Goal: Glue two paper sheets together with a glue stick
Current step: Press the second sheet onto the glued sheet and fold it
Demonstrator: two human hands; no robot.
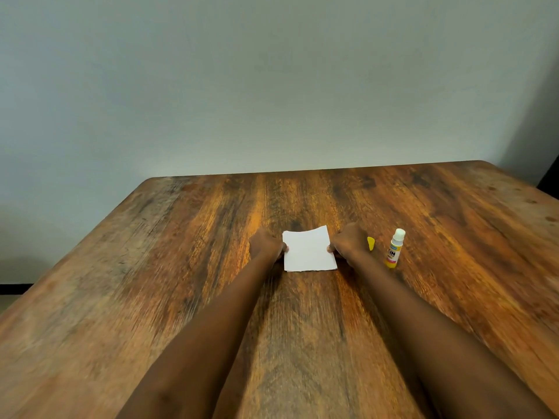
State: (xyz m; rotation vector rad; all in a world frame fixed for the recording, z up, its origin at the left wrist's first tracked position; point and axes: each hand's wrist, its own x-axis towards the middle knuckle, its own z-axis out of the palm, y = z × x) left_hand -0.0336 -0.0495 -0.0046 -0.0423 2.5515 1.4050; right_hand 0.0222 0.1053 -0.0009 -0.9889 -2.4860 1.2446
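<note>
A small white paper sheet [309, 248] lies near the middle of the wooden table [181, 267]; whether a second sheet is under it I cannot tell. My left hand [265, 245] pinches its left edge with the fingers closed. My right hand [349, 241] pinches its right edge the same way. A glue stick [394, 249] with a yellow label and a bare white tip stands upright to the right of my right hand. Its yellow cap [371, 243] lies between that hand and the stick.
The table's far edge meets a plain grey wall [272, 86]. A dark object [550, 179] shows at the far right edge of the view. Bare wood surrounds the paper on all sides.
</note>
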